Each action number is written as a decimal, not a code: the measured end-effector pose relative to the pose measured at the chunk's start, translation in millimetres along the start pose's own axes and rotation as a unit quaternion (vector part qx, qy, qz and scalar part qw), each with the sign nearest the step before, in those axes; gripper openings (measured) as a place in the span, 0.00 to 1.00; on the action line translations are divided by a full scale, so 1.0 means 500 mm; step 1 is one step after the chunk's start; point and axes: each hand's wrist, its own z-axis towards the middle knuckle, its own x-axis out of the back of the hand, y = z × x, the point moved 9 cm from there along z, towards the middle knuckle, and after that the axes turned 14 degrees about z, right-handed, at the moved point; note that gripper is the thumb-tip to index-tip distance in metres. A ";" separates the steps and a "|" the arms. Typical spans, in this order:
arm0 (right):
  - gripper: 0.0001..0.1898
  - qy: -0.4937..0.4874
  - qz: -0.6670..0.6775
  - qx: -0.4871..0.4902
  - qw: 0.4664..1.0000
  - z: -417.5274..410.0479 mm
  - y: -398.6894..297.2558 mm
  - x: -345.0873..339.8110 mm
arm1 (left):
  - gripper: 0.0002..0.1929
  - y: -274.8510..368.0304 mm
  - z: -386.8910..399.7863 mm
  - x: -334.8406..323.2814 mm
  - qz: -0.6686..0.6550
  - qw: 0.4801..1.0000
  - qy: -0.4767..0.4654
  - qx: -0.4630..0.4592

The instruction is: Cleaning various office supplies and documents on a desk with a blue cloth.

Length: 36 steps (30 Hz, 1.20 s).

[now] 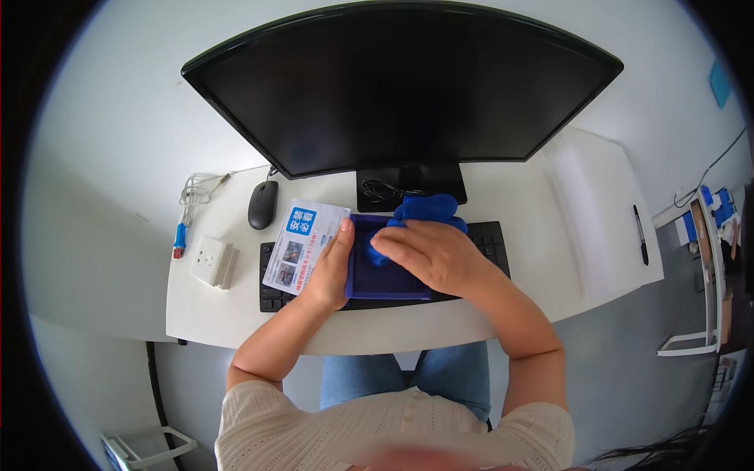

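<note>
A dark blue, shallow rectangular plastic tray [389, 282] rests over a black keyboard [489, 235] at the middle of the desk. My left hand [333, 268] grips its left side, thumb up along the edge. With my right hand [436, 253] I hold a bright blue cloth [427, 209], part of it pressed against the tray's inner face under my fingers, the rest bunched above the hand. Beside my left hand, a printed leaflet [306, 247] with pictures lies tilted over the keyboard's left part.
Behind stands a black monitor [406, 88] on its base [412, 182], a thin cable on it. At left are a black mouse [263, 205], stacked white wall sockets [211, 261] and a coiled cable [191, 194] with a blue connector. A black pen [641, 235] lies far right.
</note>
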 end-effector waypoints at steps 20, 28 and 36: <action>0.13 0.039 -0.047 0.052 0.997 -0.025 0.000 -0.066 | 0.29 -0.035 0.020 0.029 0.167 0.983 0.038 -0.068; 0.09 -0.083 -0.152 -0.010 0.985 -0.019 -0.008 -0.087 | 0.27 0.002 0.009 0.014 0.105 0.994 0.032 -0.031; 0.08 -0.051 -0.134 -0.058 0.988 -0.022 0.000 -0.064 | 0.24 0.020 0.003 0.046 0.245 0.958 0.094 -0.116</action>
